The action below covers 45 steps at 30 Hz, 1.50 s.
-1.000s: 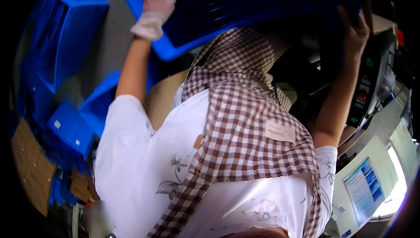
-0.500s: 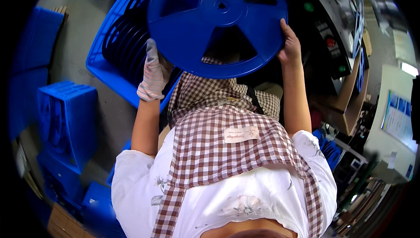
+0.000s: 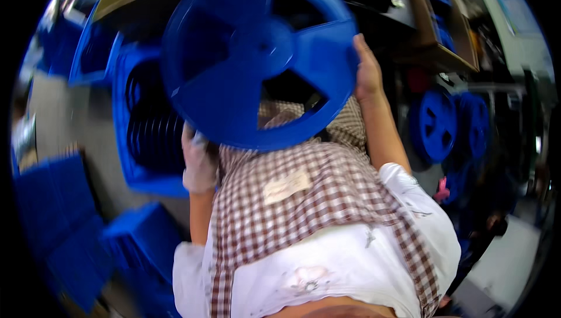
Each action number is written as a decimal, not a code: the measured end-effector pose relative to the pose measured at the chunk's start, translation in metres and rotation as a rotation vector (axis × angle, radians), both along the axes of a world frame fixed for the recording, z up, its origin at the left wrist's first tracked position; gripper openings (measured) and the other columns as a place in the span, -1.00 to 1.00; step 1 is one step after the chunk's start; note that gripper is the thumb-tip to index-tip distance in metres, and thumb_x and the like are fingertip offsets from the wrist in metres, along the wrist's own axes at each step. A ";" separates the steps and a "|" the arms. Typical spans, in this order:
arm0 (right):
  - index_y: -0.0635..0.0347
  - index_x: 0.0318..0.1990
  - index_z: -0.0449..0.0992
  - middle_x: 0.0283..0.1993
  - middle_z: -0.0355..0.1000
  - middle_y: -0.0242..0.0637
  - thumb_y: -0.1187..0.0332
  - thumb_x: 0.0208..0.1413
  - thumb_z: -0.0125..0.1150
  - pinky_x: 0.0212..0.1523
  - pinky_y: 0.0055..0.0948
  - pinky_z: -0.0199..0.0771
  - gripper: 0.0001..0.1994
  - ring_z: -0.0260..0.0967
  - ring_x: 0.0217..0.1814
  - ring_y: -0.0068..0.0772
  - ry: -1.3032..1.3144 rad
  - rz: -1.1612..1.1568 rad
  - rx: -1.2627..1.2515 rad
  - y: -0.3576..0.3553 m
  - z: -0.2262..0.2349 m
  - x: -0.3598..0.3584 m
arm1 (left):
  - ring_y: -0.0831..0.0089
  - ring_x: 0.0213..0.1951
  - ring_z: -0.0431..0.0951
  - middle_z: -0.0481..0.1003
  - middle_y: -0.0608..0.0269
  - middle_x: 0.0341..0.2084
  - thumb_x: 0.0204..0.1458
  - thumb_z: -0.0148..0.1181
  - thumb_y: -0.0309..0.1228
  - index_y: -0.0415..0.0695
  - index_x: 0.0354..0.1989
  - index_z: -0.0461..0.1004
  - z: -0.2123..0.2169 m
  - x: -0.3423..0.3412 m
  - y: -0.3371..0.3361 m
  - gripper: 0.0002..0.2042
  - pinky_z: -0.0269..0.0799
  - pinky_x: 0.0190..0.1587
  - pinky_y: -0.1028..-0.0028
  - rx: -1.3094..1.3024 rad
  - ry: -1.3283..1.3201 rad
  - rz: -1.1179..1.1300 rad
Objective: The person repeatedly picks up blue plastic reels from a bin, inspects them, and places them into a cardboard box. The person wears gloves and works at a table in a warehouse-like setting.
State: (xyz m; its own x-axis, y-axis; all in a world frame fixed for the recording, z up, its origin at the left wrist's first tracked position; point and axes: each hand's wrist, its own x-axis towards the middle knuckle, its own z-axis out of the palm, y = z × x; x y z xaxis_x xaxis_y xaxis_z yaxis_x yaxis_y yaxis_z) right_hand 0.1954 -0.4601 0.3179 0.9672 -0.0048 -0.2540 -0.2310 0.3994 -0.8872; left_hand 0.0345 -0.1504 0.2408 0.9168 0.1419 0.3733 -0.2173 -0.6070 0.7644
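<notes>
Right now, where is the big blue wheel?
In the head view, the large blue reel is up at centre, held between the gloved left hand and bare right hand.

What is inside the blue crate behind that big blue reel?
The blue crate holds dark reels standing on edge in a row. The big blue reel, held by both hands, covers its right side.

Even indoor light, no hard shadows, strong motion blur at the left and far edges, fisheye bending near the dark rim, right side dim.
</notes>
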 end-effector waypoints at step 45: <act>0.25 -0.20 0.50 -0.30 0.53 -0.23 0.24 0.26 0.03 -0.18 -0.35 0.55 -0.76 0.48 -0.32 -0.39 -0.096 -0.437 0.150 -0.229 -0.032 0.150 | 0.40 -0.10 0.54 0.53 0.07 -0.15 0.19 0.05 -0.46 -0.25 0.07 0.39 0.069 0.161 -0.072 -0.71 0.45 0.00 0.45 -0.714 0.392 -0.340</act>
State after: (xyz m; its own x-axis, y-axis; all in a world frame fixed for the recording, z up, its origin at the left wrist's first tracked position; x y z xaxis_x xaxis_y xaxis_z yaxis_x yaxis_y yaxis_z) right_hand 0.3454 -0.6891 0.2857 0.9021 -0.3865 -0.1922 0.0678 0.5667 -0.8211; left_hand 0.1956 -0.2219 0.3097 0.9953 -0.0829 -0.0507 0.0585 0.0940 0.9939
